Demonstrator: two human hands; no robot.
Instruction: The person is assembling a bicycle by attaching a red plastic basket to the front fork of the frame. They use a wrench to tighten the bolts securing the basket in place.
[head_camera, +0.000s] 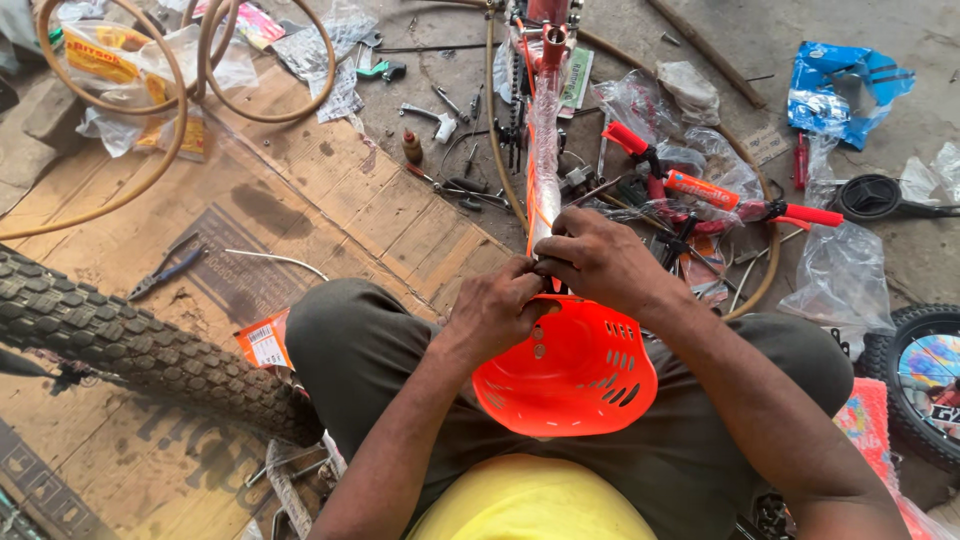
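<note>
Both hands pinch at the rim of an orange bike basket held against the frame, over the lap.

Cardboard sheet (300, 200) covers the floor as a work mat; knobby tire (130, 345) lies across it at left. Plastic-wrapped bike frame (543, 150) runs up the middle, braced between the knees so it stays put. Orange plastic basket (570, 375) rests on the lap, back edge touching the frame. Left hand (500, 305) and right hand (600, 255) meet at that joint, fingers curled closed on the rim and fitting; exact part gripped is hidden. Red-grip handlebar (720, 200) lies loose at right. Pliers (165, 272) near left.
</note>
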